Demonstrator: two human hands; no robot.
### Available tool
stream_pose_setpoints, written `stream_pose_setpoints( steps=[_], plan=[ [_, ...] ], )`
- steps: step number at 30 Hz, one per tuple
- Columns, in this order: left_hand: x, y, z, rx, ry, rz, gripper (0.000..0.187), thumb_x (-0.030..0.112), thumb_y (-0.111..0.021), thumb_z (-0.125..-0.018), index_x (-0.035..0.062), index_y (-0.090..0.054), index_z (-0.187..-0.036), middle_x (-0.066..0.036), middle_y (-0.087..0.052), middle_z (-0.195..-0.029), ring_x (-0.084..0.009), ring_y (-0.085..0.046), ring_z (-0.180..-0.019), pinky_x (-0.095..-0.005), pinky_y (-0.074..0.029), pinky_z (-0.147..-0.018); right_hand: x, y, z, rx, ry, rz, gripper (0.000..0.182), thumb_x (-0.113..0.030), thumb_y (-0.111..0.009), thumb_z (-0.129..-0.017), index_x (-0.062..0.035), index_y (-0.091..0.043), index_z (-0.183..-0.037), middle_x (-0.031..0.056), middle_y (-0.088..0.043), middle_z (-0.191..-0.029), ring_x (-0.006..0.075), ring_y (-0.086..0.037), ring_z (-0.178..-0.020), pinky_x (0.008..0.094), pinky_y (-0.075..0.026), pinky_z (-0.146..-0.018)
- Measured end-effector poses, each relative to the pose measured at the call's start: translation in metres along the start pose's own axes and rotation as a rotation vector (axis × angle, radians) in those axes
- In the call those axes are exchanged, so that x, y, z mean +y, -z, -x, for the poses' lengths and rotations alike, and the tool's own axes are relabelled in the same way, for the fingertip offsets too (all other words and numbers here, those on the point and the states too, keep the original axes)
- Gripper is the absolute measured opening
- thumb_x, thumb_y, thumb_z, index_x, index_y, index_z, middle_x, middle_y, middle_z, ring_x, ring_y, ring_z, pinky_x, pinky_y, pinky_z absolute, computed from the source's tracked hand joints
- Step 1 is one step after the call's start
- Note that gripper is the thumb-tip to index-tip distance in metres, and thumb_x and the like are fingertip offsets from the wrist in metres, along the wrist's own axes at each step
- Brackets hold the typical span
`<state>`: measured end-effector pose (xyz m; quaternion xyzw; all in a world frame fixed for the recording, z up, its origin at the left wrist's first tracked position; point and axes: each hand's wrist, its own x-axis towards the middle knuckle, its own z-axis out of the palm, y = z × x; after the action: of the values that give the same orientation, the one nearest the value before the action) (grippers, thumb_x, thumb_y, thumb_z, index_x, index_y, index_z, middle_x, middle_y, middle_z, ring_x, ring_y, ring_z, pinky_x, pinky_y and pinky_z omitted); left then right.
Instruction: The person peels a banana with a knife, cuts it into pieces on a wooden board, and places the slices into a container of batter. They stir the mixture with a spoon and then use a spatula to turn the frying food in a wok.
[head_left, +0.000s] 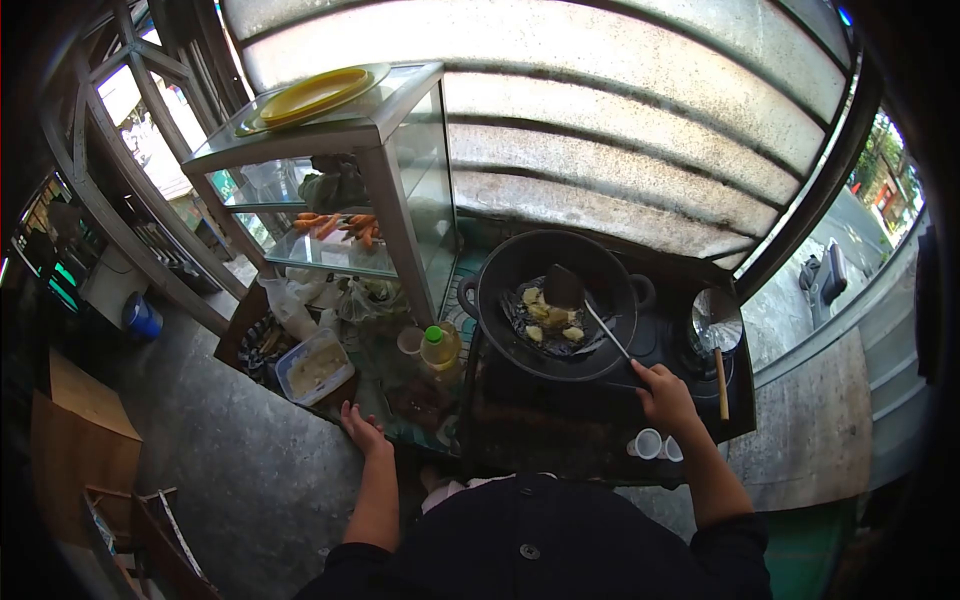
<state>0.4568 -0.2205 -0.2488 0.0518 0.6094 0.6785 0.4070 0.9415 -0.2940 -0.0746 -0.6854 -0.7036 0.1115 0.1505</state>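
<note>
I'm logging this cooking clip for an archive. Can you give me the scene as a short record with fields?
setting: street food cart with a glass display case
right hand: grips the handle of a spatula whose blade is in the wok
wok: black, holds pale food pieces
left hand: rests on the cart's edge, holding nothing
nearby: bottle with green cap, yellow plate on top of the case, carrots inside the case

head view | worn on head, looks steeply down | wide fisheye | wok point(555, 300) mid-frame, near
</note>
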Motion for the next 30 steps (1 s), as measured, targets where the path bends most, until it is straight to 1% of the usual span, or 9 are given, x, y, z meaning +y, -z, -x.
stream_pose_setpoints(
  steps=[4, 9, 11, 12, 14, 15, 18, 23, 30],
  plan=[
    [0.002, 0.005, 0.004, 0.037, 0.004, 0.016, 0.032, 0.029, -0.047, -0.093, 0.0231, -0.047, -0.124, 0.002, -0.047, -0.116, -0.0090, -0.044, -0.075, -0.0216, -0.035, -0.055, 0.009, 0.007, -0.008, 0.063, -0.092, 0.118, 0.050, -0.008, -0.063, -0.080, -0.0102, -0.053, -0.129, 0.0137, -0.058, -0.095, 0.0344, -0.063, -0.083, 0.0434, -0.050, -0.074],
    [-0.002, 0.007, 0.000, 0.037, 0.005, 0.013, 0.032, 0.029, -0.047, -0.093, 0.0232, -0.047, -0.124, 0.002, -0.047, -0.115, -0.0090, -0.044, -0.075, -0.0218, -0.035, -0.055, 0.034, -0.014, -0.013, -0.001, -0.172, 0.180, 0.050, -0.008, -0.062, -0.081, -0.0079, -0.052, -0.129, 0.0168, -0.059, -0.100, 0.0366, -0.062, -0.084, 0.0429, -0.050, -0.074],
    [-0.001, 0.007, 0.001, 0.038, -0.002, 0.011, 0.032, 0.029, -0.047, -0.093, 0.0234, -0.047, -0.124, 0.002, -0.047, -0.115, -0.0090, -0.045, -0.075, -0.0218, -0.035, -0.055, 0.063, -0.039, -0.013, 0.135, 0.158, 0.140, 0.051, -0.008, -0.062, -0.083, -0.0042, -0.049, -0.132, 0.0157, -0.061, -0.093, 0.0285, -0.064, -0.069, 0.0370, -0.051, -0.062],
    [0.000, 0.006, 0.003, 0.039, -0.007, 0.013, 0.032, 0.028, -0.048, -0.093, 0.0234, -0.047, -0.124, 0.002, -0.048, -0.115, -0.0089, -0.045, -0.074, -0.0215, -0.035, -0.055, 0.054, -0.033, -0.016, 0.135, 0.162, 0.140, 0.051, -0.008, -0.062, -0.083, -0.0042, -0.049, -0.132, 0.0157, -0.061, -0.093, 0.0285, -0.064, -0.069, 0.0370, -0.051, -0.062],
    [0.000, 0.005, 0.003, 0.037, -0.013, 0.015, 0.032, 0.028, -0.048, -0.092, 0.0234, -0.047, -0.124, 0.002, -0.048, -0.114, -0.0088, -0.045, -0.074, -0.0213, -0.034, -0.055, 0.020, -0.012, -0.022, -0.315, -0.430, -0.643, 0.053, -0.010, -0.063, -0.085, -0.0007, -0.046, -0.134, 0.0109, -0.062, -0.086, 0.0149, -0.058, -0.055, 0.0279, -0.047, -0.049],
    [0.000, 0.006, 0.003, 0.031, -0.008, 0.020, 0.032, 0.028, -0.048, -0.092, 0.0236, -0.047, -0.124, 0.002, -0.048, -0.114, -0.0088, -0.045, -0.074, -0.0212, -0.034, -0.054, 0.021, -0.016, -0.023, -0.331, -0.420, -0.779, 0.055, -0.011, -0.064, -0.086, 0.0011, -0.043, -0.135, 0.0058, -0.060, -0.080, 0.0063, -0.049, -0.049, 0.0218, -0.040, -0.042],
    [0.002, 0.007, 0.001, 0.029, 0.003, 0.033, 0.030, 0.027, -0.048, -0.094, 0.0243, -0.048, -0.123, 0.004, -0.048, -0.113, -0.0083, -0.045, -0.072, -0.0216, -0.034, -0.052, 0.013, -0.025, -0.021, -0.364, -0.424, -0.949, 0.054, -0.010, -0.064, -0.085, 0.0011, -0.044, -0.135, 0.0064, -0.061, -0.081, 0.0071, -0.049, -0.049, 0.0223, -0.040, -0.043],
    [0.003, 0.008, -0.002, 0.050, 0.014, 0.042, 0.028, 0.026, -0.048, -0.095, 0.0243, -0.048, -0.123, 0.005, -0.049, -0.112, -0.0078, -0.046, -0.069, -0.0220, -0.034, -0.050, 0.014, -0.037, -0.015, -0.239, -0.306, -0.699, 0.053, -0.011, -0.066, -0.083, -0.0079, -0.050, -0.134, 0.0095, -0.065, -0.089, 0.0088, -0.054, -0.051, 0.0254, -0.045, -0.048],
    [0.005, 0.005, 0.003, 0.030, -0.008, 0.024, 0.032, 0.027, -0.048, -0.092, 0.0233, -0.047, -0.124, 0.002, -0.048, -0.112, -0.0089, -0.045, -0.074, -0.0212, -0.034, -0.053, 0.005, -0.011, -0.011, -0.208, -0.298, -0.676, 0.054, -0.010, -0.066, -0.081, -0.0093, -0.051, -0.133, 0.0133, -0.066, -0.102, 0.0080, -0.054, -0.054, 0.0248, -0.046, -0.050]
  ],
)
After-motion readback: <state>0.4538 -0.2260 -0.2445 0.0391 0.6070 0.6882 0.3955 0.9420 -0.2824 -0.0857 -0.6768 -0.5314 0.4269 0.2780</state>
